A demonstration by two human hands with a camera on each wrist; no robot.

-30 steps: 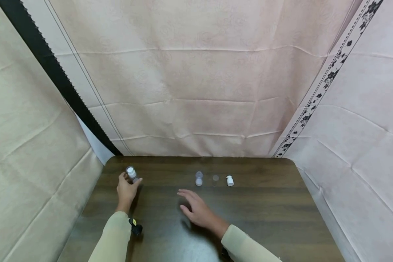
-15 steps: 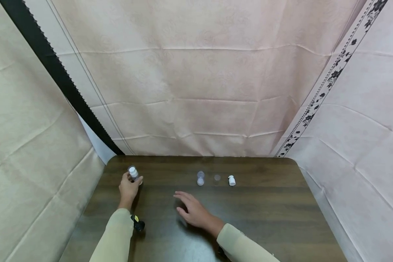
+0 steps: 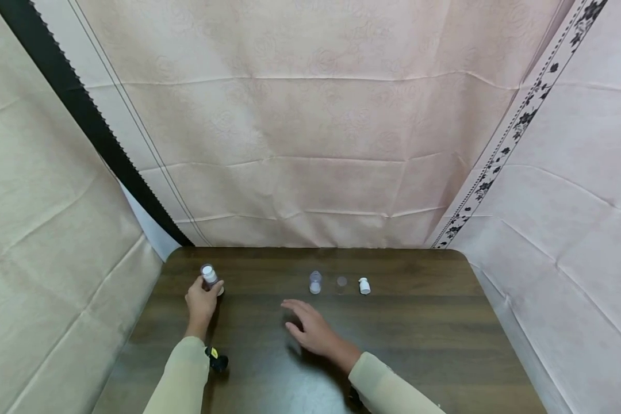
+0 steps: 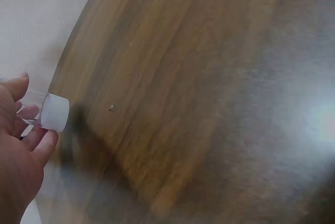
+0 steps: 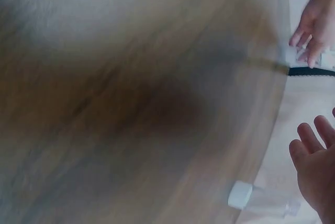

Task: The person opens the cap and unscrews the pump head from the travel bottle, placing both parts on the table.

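At the table's far left, my left hand holds a clear plastic bottle between thumb and fingers. A white piece shows at the bottle's upper end. Its white cap points down toward the table in the left wrist view; the fingers hide part of the clear body. My right hand hovers over the middle of the table, fingers extended and thumb apart, holding nothing. Beyond it, another clear bottle stands on its white cap.
Right of the standing bottle are a clear round disc and a small white bottle. The brown wooden table has rounded far corners. Pale cloth hangs behind it and along both sides.
The left thumb has shifted slightly on the bottle, and more of its white lower end shows. The right hand stays nearly in place.
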